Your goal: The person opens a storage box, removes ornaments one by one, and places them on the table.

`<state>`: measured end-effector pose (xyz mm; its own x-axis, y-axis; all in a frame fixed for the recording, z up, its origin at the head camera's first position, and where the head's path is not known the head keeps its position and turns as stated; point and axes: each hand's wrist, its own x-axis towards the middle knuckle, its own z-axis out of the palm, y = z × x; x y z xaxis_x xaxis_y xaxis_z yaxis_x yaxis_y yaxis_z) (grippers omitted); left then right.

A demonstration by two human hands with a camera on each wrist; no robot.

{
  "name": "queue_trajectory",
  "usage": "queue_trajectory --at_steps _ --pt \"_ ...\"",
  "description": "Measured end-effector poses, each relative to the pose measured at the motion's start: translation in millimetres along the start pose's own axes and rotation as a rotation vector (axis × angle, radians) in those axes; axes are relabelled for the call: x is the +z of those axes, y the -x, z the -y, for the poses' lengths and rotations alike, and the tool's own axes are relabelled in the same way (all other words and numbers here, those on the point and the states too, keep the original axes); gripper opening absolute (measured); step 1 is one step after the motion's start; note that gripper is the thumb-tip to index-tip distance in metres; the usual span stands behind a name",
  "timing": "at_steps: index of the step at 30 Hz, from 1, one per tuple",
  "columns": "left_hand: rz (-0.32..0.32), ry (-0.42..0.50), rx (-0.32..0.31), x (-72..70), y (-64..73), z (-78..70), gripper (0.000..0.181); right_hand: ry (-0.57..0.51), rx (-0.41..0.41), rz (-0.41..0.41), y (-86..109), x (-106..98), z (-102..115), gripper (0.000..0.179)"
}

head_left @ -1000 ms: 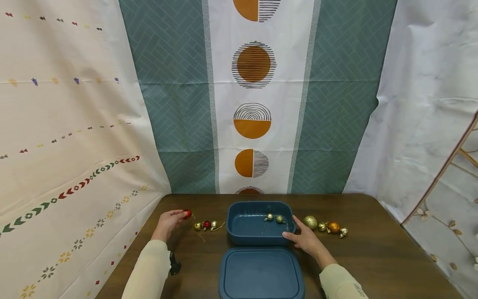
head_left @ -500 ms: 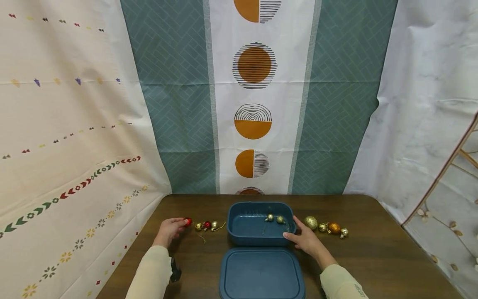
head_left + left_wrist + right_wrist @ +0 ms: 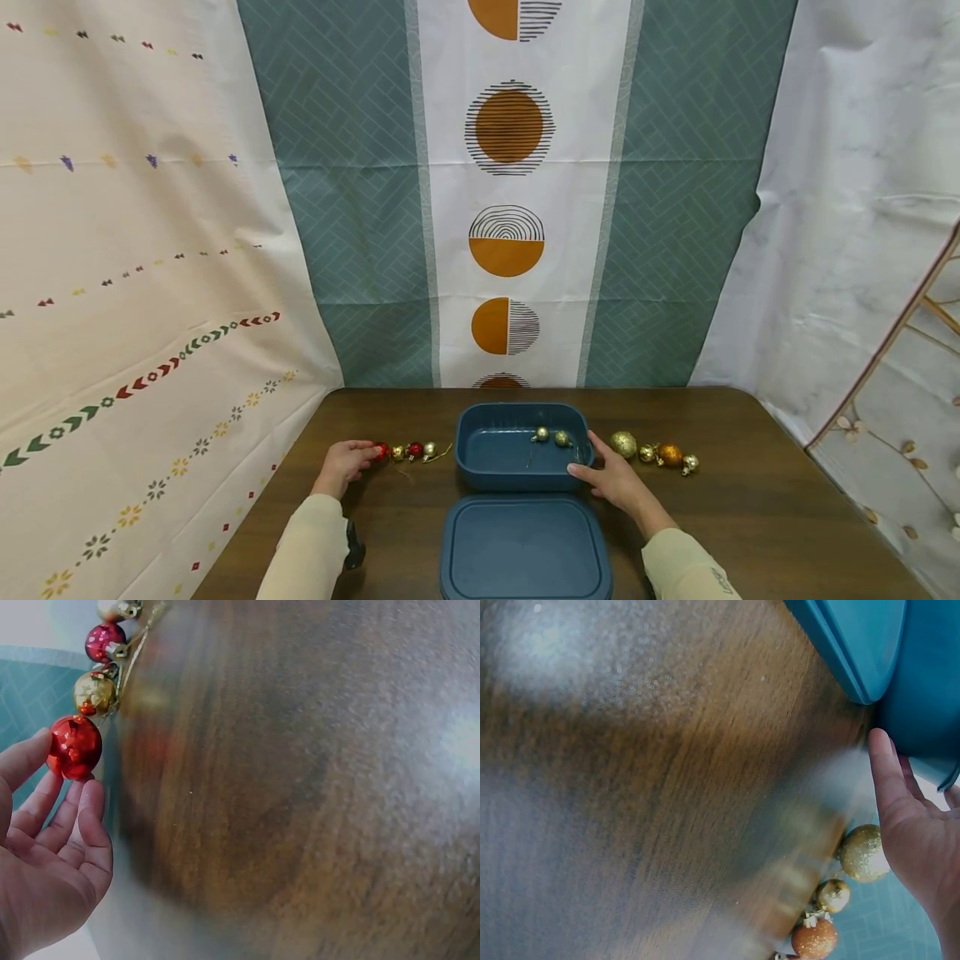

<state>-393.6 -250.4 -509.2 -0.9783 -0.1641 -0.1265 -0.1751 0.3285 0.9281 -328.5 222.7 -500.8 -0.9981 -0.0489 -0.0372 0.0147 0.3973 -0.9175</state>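
Observation:
At the left end of a row of small baubles, my left hand (image 3: 345,465) holds a shiny red bauble (image 3: 75,748) between thumb and fingertips. It sits against a gold bauble (image 3: 95,692); a darker red bauble (image 3: 416,451) and a pale gold bauble (image 3: 430,451) with gold cord continue the row. My right hand (image 3: 617,482) grips the right end of a blue rectangular box (image 3: 495,482), thumb along its front wall and fingers at the side. Inside the box lie two small gold baubles (image 3: 562,438). The farther fingers of the right hand are partly hidden in its wrist view.
In front of the box lies a blue lid (image 3: 527,546). Right of my right hand, a glittery gold bauble (image 3: 623,445), a small gold bauble (image 3: 647,454), an orange bauble (image 3: 670,455) and another gold bauble (image 3: 690,464) form a row. Cloths hang behind the wooden table (image 3: 772,517).
My left hand has brought the red bauble rightward and toward me, up against the gold bauble at the row's end. My right hand and the box have stayed in place.

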Motion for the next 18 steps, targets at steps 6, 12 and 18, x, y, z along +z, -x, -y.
queue_trajectory --at_steps 6,12,18 --pt "0.004 -0.029 -0.013 1.7 5.1 -2.2 0.036 -0.007 0.004 0.006 0.0 -0.1 -0.6 0.093" --pt "0.012 -0.026 -0.027 1.2 2.5 0.2 0.039 -0.007 0.010 0.003 -0.3 -0.1 -0.5 0.092" --pt "0.012 -0.013 -0.029 0.0 -0.1 2.5 0.041 -0.004 0.006 0.006 -0.8 -0.8 -0.3 0.093"
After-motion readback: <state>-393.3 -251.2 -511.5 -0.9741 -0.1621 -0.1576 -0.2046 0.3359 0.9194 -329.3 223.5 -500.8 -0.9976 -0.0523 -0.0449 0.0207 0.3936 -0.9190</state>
